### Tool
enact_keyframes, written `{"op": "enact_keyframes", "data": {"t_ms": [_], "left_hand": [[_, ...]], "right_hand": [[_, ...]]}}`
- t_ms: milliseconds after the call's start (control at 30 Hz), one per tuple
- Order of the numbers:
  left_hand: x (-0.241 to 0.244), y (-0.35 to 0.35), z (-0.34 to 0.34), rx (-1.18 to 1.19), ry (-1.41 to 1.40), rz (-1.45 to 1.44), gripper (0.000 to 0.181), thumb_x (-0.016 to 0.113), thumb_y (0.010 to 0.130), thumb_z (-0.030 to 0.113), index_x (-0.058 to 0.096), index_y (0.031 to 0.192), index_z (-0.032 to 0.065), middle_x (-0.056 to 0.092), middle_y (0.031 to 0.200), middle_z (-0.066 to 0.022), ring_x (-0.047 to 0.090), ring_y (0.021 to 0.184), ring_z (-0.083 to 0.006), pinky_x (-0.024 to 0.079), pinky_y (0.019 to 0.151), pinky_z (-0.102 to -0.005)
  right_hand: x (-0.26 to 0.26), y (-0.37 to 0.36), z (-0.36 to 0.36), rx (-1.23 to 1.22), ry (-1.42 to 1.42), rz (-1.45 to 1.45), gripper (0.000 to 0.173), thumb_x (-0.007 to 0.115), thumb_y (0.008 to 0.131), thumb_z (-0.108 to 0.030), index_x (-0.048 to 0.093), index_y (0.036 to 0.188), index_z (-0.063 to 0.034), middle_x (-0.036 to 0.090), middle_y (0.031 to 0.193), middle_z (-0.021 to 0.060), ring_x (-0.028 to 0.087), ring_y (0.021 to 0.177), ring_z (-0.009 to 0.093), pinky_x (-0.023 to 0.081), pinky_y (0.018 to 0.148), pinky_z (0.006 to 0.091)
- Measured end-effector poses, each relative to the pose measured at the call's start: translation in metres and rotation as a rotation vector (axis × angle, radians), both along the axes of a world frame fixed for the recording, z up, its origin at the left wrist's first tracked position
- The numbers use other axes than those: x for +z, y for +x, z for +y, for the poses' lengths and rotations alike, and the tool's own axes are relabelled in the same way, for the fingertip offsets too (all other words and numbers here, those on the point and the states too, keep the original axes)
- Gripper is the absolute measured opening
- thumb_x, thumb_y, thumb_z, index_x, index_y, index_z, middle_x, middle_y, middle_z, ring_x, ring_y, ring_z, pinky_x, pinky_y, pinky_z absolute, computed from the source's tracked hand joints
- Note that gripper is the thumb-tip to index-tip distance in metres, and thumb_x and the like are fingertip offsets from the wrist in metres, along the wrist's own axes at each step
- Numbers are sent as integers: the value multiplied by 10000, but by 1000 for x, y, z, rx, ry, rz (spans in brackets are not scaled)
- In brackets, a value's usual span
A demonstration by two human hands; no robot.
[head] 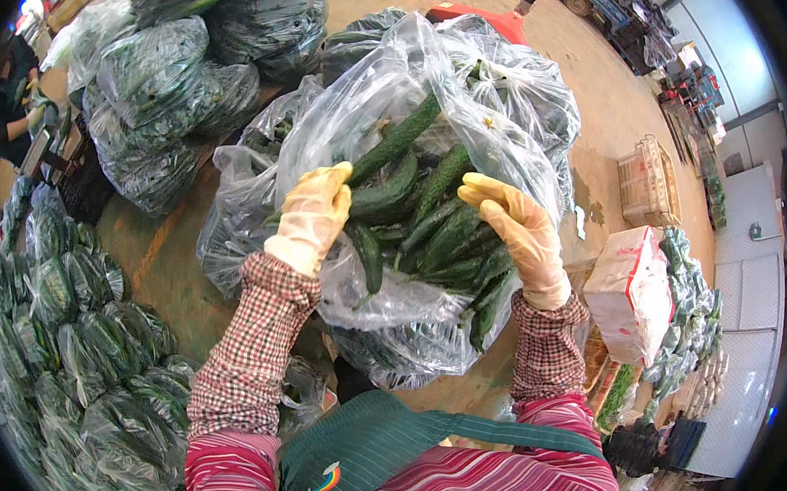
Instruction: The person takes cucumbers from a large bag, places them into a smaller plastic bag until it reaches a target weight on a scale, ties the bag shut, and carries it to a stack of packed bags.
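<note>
In front of me a large clear plastic bag (363,104) lies open, with dark green, bumpy cucumbers (444,235) piled in its mouth. My left hand (315,206), in a pale yellowish glove, has curled fingers at the near end of a long cucumber (396,139) that slants up to the right; the glove hides that end. A curved cucumber (383,195) lies just under it, partly behind the hand. At the right side of the pile, my right hand (515,220), gloved alike, holds nothing and its fingers are slightly spread.
Stacked bags of cucumbers (156,77) stand at the upper left, and many smaller bagged bundles (93,348) fill the left side. A person (10,101) works at the far left. A red pallet jack (480,17) is behind the bag. A white box (626,297) and a crate (646,183) stand right.
</note>
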State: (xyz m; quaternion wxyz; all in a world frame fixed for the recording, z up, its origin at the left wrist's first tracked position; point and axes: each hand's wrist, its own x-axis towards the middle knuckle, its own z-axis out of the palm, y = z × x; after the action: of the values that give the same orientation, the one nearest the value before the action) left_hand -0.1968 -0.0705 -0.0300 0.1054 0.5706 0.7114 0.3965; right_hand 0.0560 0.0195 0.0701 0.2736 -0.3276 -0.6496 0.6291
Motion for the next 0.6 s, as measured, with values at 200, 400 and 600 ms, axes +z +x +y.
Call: {"op": "enact_keyframes", "data": {"t_ms": [200, 400, 600], "left_hand": [[-22, 8, 121, -59, -476, 60, 473, 576, 864, 230, 479, 1291, 50, 583, 1177, -211, 546, 1114, -347, 431, 949, -398], [-14, 8, 144, -97, -593, 63, 573, 694, 720, 242, 517, 1226, 38, 594, 1128, -231, 553, 1089, -361, 441, 924, -422], [19, 26, 117, -24, 10, 183, 731, 739, 606, 0, 541, 1289, 166, 495, 958, -123, 517, 919, -333, 447, 819, -405]], "right_hand": [[-16, -48, 109, 208, 329, -317, 618, 606, 839, -172, 393, 1401, -29, 451, 1398, 162, 361, 1335, 236, 258, 1106, 339], [-9, -35, 194, -298, 70, 252, 526, 578, 868, -74, 452, 1378, -106, 572, 1258, 117, 554, 1107, 177, 427, 921, 294], [8, -20, 129, -241, 5, 74, 284, 563, 934, -232, 647, 1135, -50, 689, 932, 38, 615, 856, 94, 482, 775, 255]]}}
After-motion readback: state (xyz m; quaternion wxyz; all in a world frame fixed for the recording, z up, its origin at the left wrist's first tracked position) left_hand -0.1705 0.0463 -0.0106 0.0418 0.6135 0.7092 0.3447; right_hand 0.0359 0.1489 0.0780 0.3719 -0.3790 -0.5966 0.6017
